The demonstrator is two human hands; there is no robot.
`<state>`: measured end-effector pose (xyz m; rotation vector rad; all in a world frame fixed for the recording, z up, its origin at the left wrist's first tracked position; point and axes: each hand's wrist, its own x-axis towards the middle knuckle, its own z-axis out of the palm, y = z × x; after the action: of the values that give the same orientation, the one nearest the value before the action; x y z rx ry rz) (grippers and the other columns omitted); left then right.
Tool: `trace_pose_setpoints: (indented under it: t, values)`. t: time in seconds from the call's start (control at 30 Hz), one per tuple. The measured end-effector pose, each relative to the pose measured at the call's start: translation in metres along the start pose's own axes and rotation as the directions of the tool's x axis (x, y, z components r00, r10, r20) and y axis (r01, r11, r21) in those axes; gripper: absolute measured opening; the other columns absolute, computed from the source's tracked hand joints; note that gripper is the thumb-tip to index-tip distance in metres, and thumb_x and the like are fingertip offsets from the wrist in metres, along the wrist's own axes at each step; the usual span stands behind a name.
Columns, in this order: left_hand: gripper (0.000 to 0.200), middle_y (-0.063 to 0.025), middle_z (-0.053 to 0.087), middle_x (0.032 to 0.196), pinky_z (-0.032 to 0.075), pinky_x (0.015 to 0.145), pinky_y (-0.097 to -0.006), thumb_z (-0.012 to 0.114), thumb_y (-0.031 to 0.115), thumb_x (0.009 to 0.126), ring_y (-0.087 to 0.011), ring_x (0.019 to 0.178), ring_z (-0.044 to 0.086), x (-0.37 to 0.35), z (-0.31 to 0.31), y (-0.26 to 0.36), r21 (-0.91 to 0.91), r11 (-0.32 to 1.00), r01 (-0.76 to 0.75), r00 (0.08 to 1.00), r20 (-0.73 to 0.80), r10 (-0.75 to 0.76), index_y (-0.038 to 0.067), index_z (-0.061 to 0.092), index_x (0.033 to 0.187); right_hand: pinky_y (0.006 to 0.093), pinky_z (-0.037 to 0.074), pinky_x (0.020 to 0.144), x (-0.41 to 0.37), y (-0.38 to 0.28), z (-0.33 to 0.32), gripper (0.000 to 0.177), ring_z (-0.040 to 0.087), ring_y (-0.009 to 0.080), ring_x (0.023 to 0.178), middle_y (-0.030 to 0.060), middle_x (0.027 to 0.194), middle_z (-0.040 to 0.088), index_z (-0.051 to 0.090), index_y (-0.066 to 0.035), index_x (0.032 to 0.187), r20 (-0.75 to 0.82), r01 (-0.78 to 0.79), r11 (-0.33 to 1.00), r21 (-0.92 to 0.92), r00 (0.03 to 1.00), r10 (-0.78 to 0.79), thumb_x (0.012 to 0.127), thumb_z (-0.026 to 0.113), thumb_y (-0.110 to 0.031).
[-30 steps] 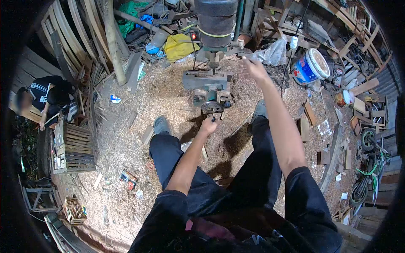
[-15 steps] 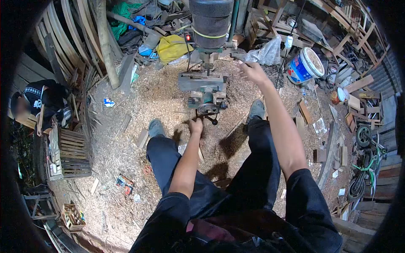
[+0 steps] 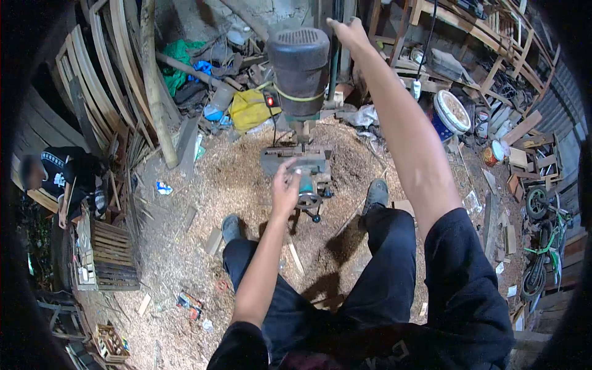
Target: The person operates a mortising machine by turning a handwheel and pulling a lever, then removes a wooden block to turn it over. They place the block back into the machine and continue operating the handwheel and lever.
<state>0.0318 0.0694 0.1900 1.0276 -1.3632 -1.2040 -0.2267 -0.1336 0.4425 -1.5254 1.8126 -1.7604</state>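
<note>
A drill-press-like machine stands in front of me, with a dark motor housing (image 3: 299, 68) on top, a bit over a metal vise table (image 3: 308, 160), and a handwheel (image 3: 309, 201) with a ball-ended crank below. My left hand (image 3: 286, 190) is at the front left of the vise table, just above the handwheel, its fingers loosely bent and thumb apart. Raised high on the far right side of the motor housing, my right hand (image 3: 350, 34) is beside the green column (image 3: 336, 55), with its fingers apart.
Wood shavings (image 3: 185, 259) cover the floor. A switch (image 3: 270, 100) glows red beside the motor. Behind lies a yellow sack (image 3: 250, 111); at right are a bucket (image 3: 452, 114) and a small green bike (image 3: 544, 246). A person (image 3: 65, 176) sits at left by a slatted crate (image 3: 111, 256).
My right hand has risen from the right of the machine to beside the motor housing. My left hand has moved up from below the handwheel to the vise table. The view has tilted up.
</note>
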Motion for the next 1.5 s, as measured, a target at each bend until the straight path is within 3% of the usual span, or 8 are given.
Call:
trace_pose_setpoints:
  t: [0.2,0.23,0.37,0.6,0.67,0.73,0.93,1.5]
  values:
    - [0.032,-0.0164,0.062,0.117,0.046,0.091,-0.0365,0.06,0.011,0.09,-0.0278,0.107,0.059,-0.002,0.0,-0.007,0.218,0.968,-0.122,0.992,0.061,0.111,0.002,0.058,0.12,0.0429,0.037,0.105,0.041,-0.053,-0.01,0.098,0.043,0.0403,0.129,0.0334,0.136,0.043,0.037,0.018,0.132,0.185,-0.116,0.981,0.154,0.979,0.087,0.077,0.068,-0.057]
    - [0.031,-0.017,0.061,0.117,0.045,0.092,-0.0369,0.061,0.011,0.089,-0.0288,0.107,0.059,-0.002,0.0,-0.004,0.184,0.973,-0.138,0.99,0.068,0.127,0.002,0.058,0.118,0.0396,0.044,0.092,0.038,-0.059,0.001,0.072,0.058,0.0318,0.108,0.0254,0.113,0.061,0.06,0.011,0.112,-0.098,-0.106,0.991,0.08,0.989,0.114,0.082,0.062,-0.054]
    - [0.03,-0.0175,0.061,0.109,0.045,0.09,-0.0348,0.056,0.004,0.085,-0.0294,0.104,0.059,0.001,-0.006,-0.002,0.245,0.945,-0.218,0.972,0.139,0.188,-0.002,0.058,0.114,0.0354,0.039,0.057,0.012,-0.068,-0.012,0.071,0.052,0.0182,0.058,0.0078,0.063,0.057,0.057,-0.003,0.064,-0.047,-0.191,0.937,0.291,0.976,0.213,0.091,0.042,-0.067]
    - [0.028,-0.0165,0.064,0.107,0.045,0.091,-0.0348,0.057,0.006,0.086,-0.0269,0.104,0.06,-0.009,-0.002,-0.023,0.218,0.952,-0.215,0.976,0.077,0.203,-0.002,0.06,0.112,0.0357,0.044,0.074,-0.124,-0.03,-0.05,0.046,0.06,0.0227,0.081,0.0156,0.089,0.065,0.063,0.004,0.083,0.116,0.071,0.93,0.359,0.986,-0.12,0.091,0.052,-0.04]
    - [0.028,-0.0164,0.065,0.108,0.045,0.091,-0.0352,0.058,0.007,0.087,-0.0254,0.105,0.061,-0.017,0.0,-0.009,0.19,0.971,-0.142,0.99,0.039,0.137,-0.002,0.061,0.114,0.0307,0.033,0.058,-0.196,-0.031,-0.046,0.042,0.042,0.0135,0.057,0.0032,0.062,0.052,0.048,0.0,0.059,-0.121,0.189,0.909,0.371,0.981,-0.154,0.093,0.044,-0.025]
    - [0.028,-0.0132,0.066,0.108,0.047,0.088,-0.0323,0.057,0.008,0.091,-0.0201,0.105,0.061,-0.018,0.003,-0.001,0.049,0.991,-0.125,0.991,0.041,0.123,0.0,0.059,0.117,0.0289,0.034,0.062,-0.243,-0.01,-0.056,0.036,0.043,0.0123,0.063,0.0026,0.065,0.049,0.047,-0.001,0.064,-0.018,0.139,0.893,0.428,0.989,-0.145,0.094,0.043,-0.02]
    - [0.027,-0.0067,0.064,0.112,0.048,0.085,-0.0276,0.057,0.01,0.094,-0.015,0.101,0.059,-0.019,0.001,0.034,-0.185,0.964,-0.189,0.982,-0.029,0.187,0.003,0.058,0.12,0.0259,0.032,0.067,-0.272,-0.007,-0.057,0.03,0.041,0.0106,0.07,0.0009,0.068,0.043,0.041,-0.003,0.068,-0.009,0.057,0.875,0.481,0.998,-0.06,0.095,0.043,-0.016]
    - [0.026,-0.0092,0.064,0.114,0.044,0.093,-0.0287,0.058,0.009,0.092,-0.0161,0.104,0.059,-0.028,-0.02,0.007,-0.137,0.986,-0.099,0.994,-0.064,0.09,-0.001,0.059,0.117,0.0238,0.035,0.063,-0.271,0.012,-0.048,0.023,0.043,0.0076,0.069,-0.0017,0.072,0.051,0.054,0.0,0.077,-0.088,0.162,0.817,0.554,0.987,-0.136,0.093,0.047,-0.015]
